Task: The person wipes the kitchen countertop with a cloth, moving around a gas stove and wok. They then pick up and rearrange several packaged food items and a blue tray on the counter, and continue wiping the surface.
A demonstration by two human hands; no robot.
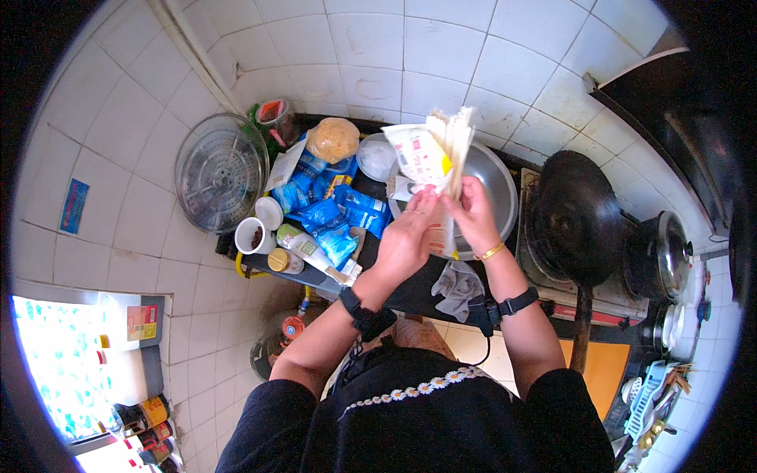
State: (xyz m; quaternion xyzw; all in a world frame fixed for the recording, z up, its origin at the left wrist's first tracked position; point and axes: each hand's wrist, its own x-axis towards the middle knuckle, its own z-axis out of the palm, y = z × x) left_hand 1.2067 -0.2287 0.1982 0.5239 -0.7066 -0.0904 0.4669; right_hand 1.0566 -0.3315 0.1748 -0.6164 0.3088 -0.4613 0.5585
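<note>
Pale dried noodles (459,133), apparently a bundle, stick up out of a printed white and yellow packet (417,155) whose wrapper is folded outward at the top. My left hand (408,236) grips the packet from the left, fingers pressed on the wrapper. From the other side my right hand (475,213) holds the noodles and packet, thumb towards the left hand. Both hands are above a wide stainless steel basin (500,183), which the packet and hands partly hide. A crumpled grey cloth (458,288) lies on the counter edge below the basin.
Blue packets (331,227), a white cup (255,236), a gold-capped jar (285,260) and a clear-wrapped tan ball (333,140) crowd the left counter. A steamer plate (222,173) leans on the wall. To the right, a black wok (573,219) sits on the stove, its handle pointing towards me.
</note>
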